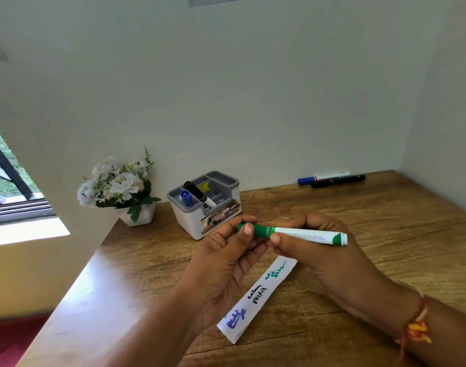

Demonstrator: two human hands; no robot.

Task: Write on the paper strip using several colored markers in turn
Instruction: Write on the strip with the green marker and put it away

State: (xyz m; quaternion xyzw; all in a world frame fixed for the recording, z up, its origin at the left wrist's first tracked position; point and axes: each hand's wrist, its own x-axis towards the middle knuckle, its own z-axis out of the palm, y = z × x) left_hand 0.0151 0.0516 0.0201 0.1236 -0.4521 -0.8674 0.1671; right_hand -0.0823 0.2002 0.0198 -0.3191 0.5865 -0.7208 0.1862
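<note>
At frame centre, fingers of the left hand [226, 250] pinch the green cap [261, 230] while those of the right hand [316, 252] grip the white-barrelled green marker [303, 234], apparently capping or uncapping it, above the written-on white paper strip [255, 298].

Left hand [226, 256] and right hand [323, 251] raised side by side, fingers [247, 230] of both pinching 1 marker [306, 236]

Home study corner, wooden desk [359, 207] against plain walls, flower pot [120, 189], marker organizer [208, 207], window [12, 181]
</note>
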